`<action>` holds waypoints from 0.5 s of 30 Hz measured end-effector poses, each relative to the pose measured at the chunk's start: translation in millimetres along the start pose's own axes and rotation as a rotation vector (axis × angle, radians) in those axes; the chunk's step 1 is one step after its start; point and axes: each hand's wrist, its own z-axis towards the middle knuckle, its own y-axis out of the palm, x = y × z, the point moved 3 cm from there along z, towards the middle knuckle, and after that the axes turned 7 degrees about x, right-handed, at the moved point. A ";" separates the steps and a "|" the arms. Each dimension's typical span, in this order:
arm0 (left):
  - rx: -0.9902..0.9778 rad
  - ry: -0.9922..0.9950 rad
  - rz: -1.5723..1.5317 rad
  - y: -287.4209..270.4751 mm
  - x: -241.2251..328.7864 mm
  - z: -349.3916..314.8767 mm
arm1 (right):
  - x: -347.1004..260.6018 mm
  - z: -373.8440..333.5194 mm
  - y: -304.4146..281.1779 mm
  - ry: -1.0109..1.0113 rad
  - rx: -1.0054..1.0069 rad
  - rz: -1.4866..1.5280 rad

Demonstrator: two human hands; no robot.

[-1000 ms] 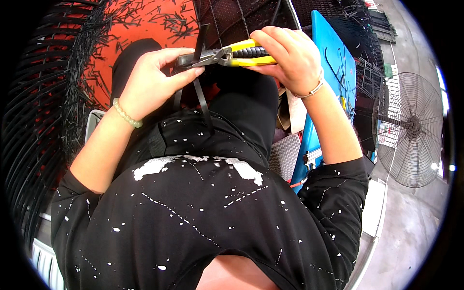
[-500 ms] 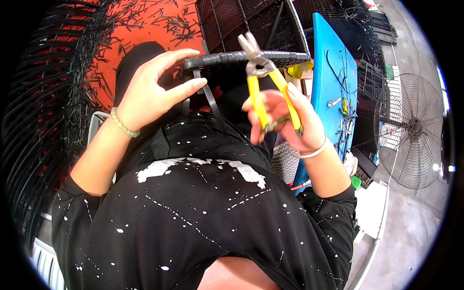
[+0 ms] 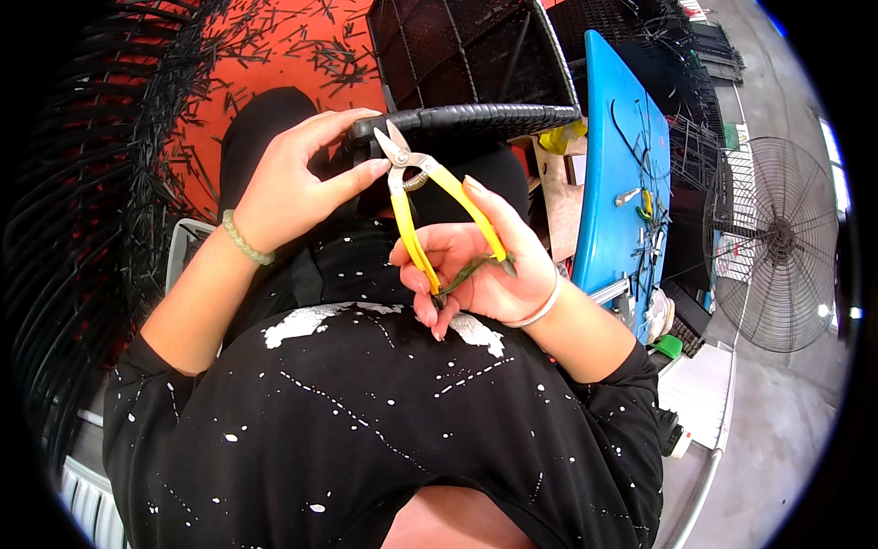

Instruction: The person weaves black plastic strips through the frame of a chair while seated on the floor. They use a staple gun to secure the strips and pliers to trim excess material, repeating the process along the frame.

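My right hand (image 3: 512,265) holds a pair of snips (image 3: 408,229) with yellow handles, a spring between them and a green strap at their ends. The short metal blades stand apart, pointing up and left. They are at the left corner of a black woven wicker piece (image 3: 485,114), close to my left thumb. My left hand (image 3: 291,178) grips that corner, its fingers over the top edge and its thumb in front. Beyond the rim, the wicker piece's dark mesh side and ribs rise away from me.
A blue tabletop (image 3: 599,197) at the right carries hand tools and black scraps. Cut black strips litter the red floor (image 3: 265,69). Black woven frames with loose strands (image 3: 82,165) crowd the left. A large fan (image 3: 780,240) stands far right.
My right hand has moved left and down, bringing the snips from over the rim's middle to its left corner. My left hand stays at the corner. Dark strips hanging there earlier no longer show.
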 end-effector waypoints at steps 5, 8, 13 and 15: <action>0.001 0.007 0.016 -0.1 -1.0 -0.7 | 4.4 2.5 6.7 -0.009 0.044 0.028; 0.002 -0.004 0.012 -0.2 1.4 -0.2 | 7.0 3.2 7.3 -0.041 0.053 0.025; 0.006 -0.005 0.014 0.8 -0.3 0.3 | 21.0 8.8 5.5 -0.129 0.026 0.156; 0.013 -0.015 -0.022 2.3 -0.3 0.0 | 23.5 10.7 7.1 -0.157 0.033 0.204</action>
